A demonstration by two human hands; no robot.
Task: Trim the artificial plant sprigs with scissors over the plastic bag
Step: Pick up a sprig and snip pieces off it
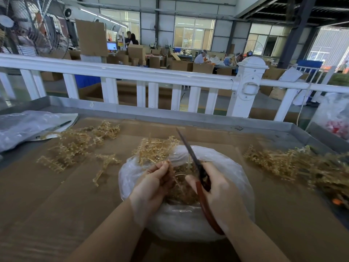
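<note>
Head view: left hand (151,183) pinches a pale gold sprig (156,149) over the crinkled plastic bag (236,171); right hand (222,193) wraps the red-handled scissors (196,167), blades apparently closed, though blurred. Risk: those fingers sit near the blades, and stiff, spiky offcuts could spring past the bag's rim.
</note>
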